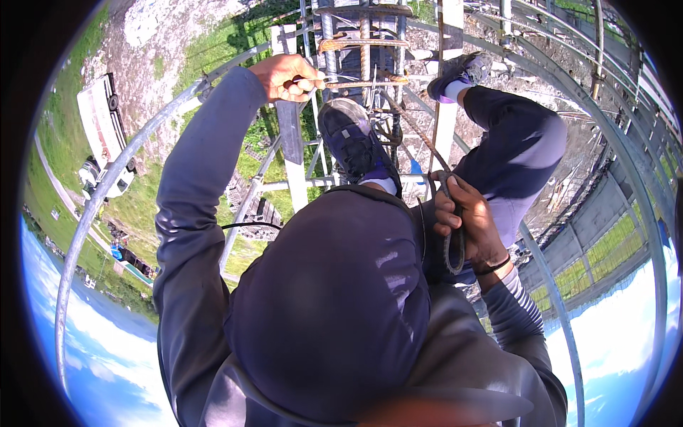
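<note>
My left hand is closed in a pinch beside the rebar column, holding what looks like a thin wire that runs toward the bars. Lower right, the fingers of my right hand wrap around a dark ribbed loop, which hangs below the fist. From above that hand, a brown ribbed rod slants up to the column; whether rod and loop are one piece I cannot tell. Upright rebars and rusty stirrups stand in front of me. My dark shoe rests close against the column.
I am high up on scaffolding, with curved-looking metal pipes on both sides. Narrow planks lie left and right of the column. My other shoe is on the right plank. Far below are a white truck and grass.
</note>
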`<state>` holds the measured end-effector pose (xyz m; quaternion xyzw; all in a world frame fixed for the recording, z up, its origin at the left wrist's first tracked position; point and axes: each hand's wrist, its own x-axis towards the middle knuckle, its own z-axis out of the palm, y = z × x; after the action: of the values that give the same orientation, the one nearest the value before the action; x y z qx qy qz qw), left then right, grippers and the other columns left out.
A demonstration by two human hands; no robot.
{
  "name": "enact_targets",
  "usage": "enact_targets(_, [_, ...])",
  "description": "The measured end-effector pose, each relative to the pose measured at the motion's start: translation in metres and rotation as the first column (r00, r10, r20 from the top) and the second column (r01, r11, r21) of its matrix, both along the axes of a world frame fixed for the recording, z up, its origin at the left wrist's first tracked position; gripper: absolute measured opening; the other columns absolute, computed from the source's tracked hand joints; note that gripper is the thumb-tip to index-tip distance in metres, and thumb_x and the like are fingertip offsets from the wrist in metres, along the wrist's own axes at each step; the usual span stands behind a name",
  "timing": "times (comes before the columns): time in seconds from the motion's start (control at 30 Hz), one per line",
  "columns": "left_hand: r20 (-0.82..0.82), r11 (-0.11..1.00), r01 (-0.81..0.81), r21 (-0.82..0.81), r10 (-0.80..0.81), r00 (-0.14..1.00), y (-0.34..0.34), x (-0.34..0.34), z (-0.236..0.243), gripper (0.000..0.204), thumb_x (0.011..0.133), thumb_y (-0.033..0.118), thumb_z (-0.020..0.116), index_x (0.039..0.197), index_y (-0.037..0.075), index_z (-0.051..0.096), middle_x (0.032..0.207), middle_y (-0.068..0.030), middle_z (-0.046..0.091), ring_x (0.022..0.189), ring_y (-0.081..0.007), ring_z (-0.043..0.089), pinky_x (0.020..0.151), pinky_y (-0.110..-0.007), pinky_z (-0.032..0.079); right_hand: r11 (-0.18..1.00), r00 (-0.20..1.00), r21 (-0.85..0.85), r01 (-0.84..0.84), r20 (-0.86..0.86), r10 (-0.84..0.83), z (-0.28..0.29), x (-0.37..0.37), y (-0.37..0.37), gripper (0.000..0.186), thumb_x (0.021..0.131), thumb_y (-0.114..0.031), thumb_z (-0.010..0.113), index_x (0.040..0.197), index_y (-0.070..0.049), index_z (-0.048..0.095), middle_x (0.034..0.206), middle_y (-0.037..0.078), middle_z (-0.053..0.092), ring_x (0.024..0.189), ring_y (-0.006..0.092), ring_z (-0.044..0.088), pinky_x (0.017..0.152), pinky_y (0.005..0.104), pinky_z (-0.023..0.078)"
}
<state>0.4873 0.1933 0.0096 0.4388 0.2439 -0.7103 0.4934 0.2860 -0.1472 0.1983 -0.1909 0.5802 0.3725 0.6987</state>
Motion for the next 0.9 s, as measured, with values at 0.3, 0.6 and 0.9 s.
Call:
enact_targets(0.3, [-0.080,0.972,-0.119,-0.205,0.104,0.991,-0.051,-0.075,0.017,0.031,0.105,0.029,0.060,0.107,-0.002,0.066,0.100,-0.0175,0.074,0.093,-0.0243,0.076,0.079,-0.038,0.064,0.862,0.893,0.281,0.421,-0.294,-0.340,-0.004,-0.016,0.008,0.035,0.112,-0.044,0.039,0.104,-0.012,0.051,0.064,-0.007,0.036,0.044,0.0031,0.035,0.045,0.0235,0.036])
enact_targets(0.6, [-0.078,0.826,-0.524,-0.207,0.520,0.851,-0.128,-0.157,-0.016,0.024,0.108,0.016,0.051,0.117,-0.004,0.061,0.117,-0.0230,0.071,0.108,-0.0342,0.073,0.094,-0.043,0.062,0.979,0.989,0.165,0.117,-0.110,-0.100,0.002,0.015,0.000,0.034,0.111,-0.042,0.046,0.103,-0.009,0.051,0.063,-0.005,0.036,0.043,0.0061,0.034,0.045,0.0248,0.036])
enact_targets(0.9, [-0.223,0.640,-0.755,-0.142,0.723,0.654,-0.128,-0.171,0.010,0.041,0.112,0.030,0.034,0.134,0.001,0.055,0.134,-0.0250,0.063,0.129,-0.0370,0.060,0.118,-0.047,0.043,-0.254,-0.527,-0.941,-0.224,-0.102,0.844,0.020,0.053,0.011,0.037,0.092,-0.004,0.060,0.127,0.006,0.053,0.068,0.015,0.059,0.059,0.0348,0.066,0.054,0.0409,0.052])
